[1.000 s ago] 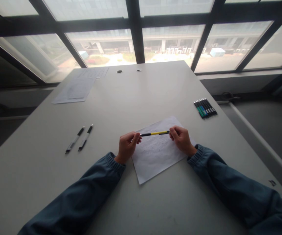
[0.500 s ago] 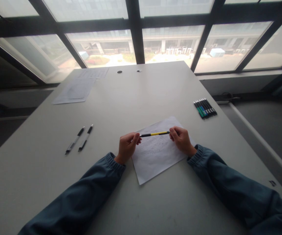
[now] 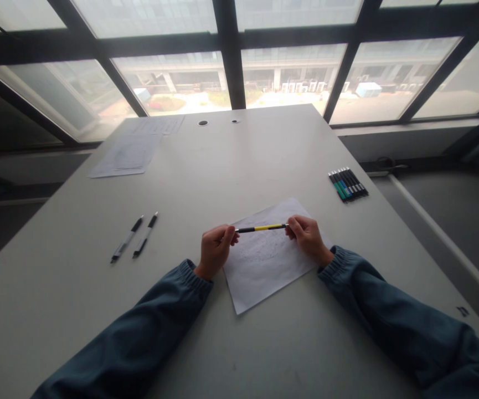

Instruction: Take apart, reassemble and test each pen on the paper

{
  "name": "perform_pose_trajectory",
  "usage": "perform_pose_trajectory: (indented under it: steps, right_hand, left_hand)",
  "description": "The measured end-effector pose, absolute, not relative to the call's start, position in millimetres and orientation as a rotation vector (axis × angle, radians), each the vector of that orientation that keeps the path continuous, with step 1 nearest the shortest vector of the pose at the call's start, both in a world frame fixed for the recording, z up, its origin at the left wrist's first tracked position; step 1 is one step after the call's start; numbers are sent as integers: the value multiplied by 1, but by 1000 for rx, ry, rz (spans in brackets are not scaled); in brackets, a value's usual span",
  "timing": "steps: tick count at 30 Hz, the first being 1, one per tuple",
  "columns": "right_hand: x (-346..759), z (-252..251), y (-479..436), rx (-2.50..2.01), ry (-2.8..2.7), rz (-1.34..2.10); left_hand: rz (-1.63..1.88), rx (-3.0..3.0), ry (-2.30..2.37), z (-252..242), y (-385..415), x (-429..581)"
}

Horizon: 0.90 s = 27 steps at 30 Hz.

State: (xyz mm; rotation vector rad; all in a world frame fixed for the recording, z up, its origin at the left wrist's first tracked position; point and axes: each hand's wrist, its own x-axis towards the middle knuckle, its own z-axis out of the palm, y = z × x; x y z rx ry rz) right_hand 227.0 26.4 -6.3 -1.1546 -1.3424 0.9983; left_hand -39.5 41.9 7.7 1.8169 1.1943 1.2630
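A yellow and black pen [image 3: 263,228] is stretched level between my two hands, above a sheet of white paper [image 3: 259,282]. My left hand [image 3: 216,246] pinches its silvery tip end between thumb and fingers. At the other end, my right hand [image 3: 305,237] has its fingers closed on the black clip end. Faint grey marks cover part of the paper, which lies slanted on the white table [image 3: 239,166]. Both ends of the pen are partly hidden by my fingertips.
Two black and clear pens, a left one [image 3: 127,239] and a right one [image 3: 145,235], lie to the left. A row of several pens [image 3: 348,184], green, blue and black, sits near the right edge. Printed sheets [image 3: 125,154] lie far left. Windows [image 3: 293,72] stand behind the table.
Both hands and the pen have shifted very slightly to the left. The grip at each end is the same, and everything else stays in place.
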Motion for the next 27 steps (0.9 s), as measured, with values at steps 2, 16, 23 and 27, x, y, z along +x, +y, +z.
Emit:
perform_pose_trajectory:
  steps: [2,16,23,27]
  right_hand:
    - [228,-6,26,-1153,-1385,997]
    - [220,1,22,-1032,-1236,1174]
    - [220,1,25,-1041,-1112,1171]
    - [220,0,25,-1047,-1101,1177]
  left_hand:
    - [1275,1817,1190,7,42,-40]
    - [1302,1850,1071,9,43,-40]
    - [1327,1741,1012,-3,49,-40]
    - [1380,2014,1059,0,48,-40]
